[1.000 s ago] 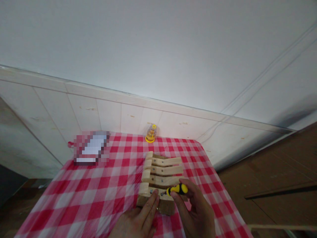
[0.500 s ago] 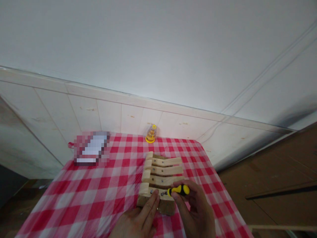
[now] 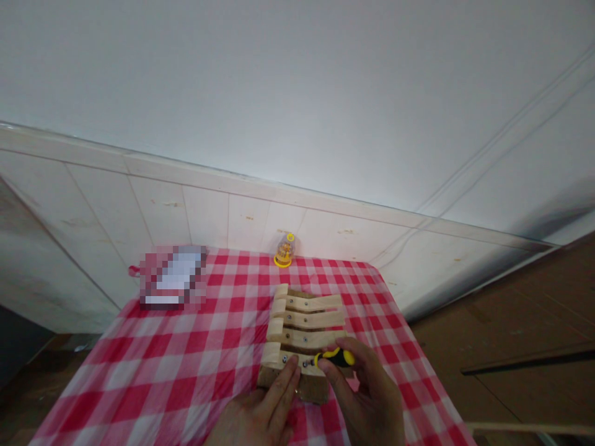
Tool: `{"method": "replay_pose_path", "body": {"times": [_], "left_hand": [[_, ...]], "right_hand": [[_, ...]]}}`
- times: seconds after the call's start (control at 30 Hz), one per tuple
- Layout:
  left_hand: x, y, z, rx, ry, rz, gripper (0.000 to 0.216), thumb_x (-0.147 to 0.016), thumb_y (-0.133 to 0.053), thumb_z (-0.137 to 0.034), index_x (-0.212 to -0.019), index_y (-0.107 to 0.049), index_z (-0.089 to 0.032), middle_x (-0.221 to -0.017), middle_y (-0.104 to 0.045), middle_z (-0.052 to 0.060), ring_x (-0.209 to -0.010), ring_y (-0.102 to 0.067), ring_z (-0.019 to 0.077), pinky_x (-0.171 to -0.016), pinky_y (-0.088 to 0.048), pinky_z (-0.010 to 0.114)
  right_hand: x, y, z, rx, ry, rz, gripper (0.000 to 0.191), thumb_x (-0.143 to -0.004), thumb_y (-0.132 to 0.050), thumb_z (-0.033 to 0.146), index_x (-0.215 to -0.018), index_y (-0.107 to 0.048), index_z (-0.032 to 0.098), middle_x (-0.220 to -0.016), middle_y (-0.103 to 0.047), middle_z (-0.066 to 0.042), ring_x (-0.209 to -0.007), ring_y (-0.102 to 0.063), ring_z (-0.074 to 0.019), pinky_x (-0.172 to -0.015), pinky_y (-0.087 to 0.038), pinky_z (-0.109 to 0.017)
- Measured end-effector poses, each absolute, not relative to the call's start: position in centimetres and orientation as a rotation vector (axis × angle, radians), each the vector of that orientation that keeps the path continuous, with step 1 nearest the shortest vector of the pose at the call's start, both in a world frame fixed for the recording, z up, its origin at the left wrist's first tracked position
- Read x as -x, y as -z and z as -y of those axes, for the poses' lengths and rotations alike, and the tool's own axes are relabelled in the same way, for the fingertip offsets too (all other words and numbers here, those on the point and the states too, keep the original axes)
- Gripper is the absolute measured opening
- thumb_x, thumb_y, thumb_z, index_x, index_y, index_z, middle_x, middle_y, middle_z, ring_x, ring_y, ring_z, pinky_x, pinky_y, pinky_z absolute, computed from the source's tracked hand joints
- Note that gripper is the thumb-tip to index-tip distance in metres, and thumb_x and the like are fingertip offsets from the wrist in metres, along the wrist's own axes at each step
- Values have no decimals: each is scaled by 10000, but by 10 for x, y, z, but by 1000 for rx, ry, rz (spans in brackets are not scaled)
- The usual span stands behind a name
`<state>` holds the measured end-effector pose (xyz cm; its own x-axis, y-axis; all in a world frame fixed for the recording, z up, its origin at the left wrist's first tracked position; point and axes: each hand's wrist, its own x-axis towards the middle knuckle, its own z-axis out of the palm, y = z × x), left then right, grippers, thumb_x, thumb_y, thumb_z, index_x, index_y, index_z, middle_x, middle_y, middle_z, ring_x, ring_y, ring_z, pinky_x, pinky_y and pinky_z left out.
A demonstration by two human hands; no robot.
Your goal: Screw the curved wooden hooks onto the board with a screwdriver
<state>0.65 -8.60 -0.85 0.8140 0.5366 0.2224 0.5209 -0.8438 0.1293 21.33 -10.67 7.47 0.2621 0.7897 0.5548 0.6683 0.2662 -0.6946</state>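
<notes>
The yellow-and-black-handled screwdriver point(image 3: 333, 355) has turned slightly since half a second ago — pinched in the right hand point(image 3: 372, 390), its tip at a screw point(image 3: 305, 365) in the pale wooden strip point(image 3: 310, 371) left of that hand. The left hand point(image 3: 260, 409) rests straightened fingers there — whether it grips, I cannot tell.

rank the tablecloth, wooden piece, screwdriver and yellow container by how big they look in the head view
1. Tablecloth
2. Wooden piece
3. Screwdriver and yellow container: too close to rank; the right hand partly covers the screwdriver, which also sits nearer the camera.
</notes>
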Motion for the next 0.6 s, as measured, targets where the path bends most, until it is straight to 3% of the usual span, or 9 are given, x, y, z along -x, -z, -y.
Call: {"method": "replay_pose_path", "body": {"times": [0.13, 0.4, 0.6], "left_hand": [[-7, 4, 87, -2986, -380, -851, 622, -907, -549, -61, -1526, -479, -59, -1564, -477, 220, -908, -787, 241, -696, -666, 308], [-11, 2, 84, -2991, -358, -850, 648, -863, -531, -31, -1510, -491, -44, -1546, -495, 220, -852, -785, 220, -694, -668, 310], [-10, -3, 83, -3007, -336, -874, 661, -844, -566, -30, -1502, -501, -35, -1537, -502, 217, -819, -779, 213, -696, -670, 311]], "right_hand": [[-217, -73, 108, 1439, -129, 1516, 212, -905, -792, 276, -1101, -712, 264, -960, -795, -39, -840, -798, -202, -754, -684, -270], [-218, -73, 104, 1314, -36, 1628, 310, -929, -748, 158, -1206, -710, 291, -1000, -784, -41, -862, -793, -188, -750, -685, -257], [-225, -72, 114, 1410, -75, 1695, 441, -977, -641, 154, -1396, -631, 292, -1219, -792, -91, -1075, -799, -245, -901, -688, -349]]}}
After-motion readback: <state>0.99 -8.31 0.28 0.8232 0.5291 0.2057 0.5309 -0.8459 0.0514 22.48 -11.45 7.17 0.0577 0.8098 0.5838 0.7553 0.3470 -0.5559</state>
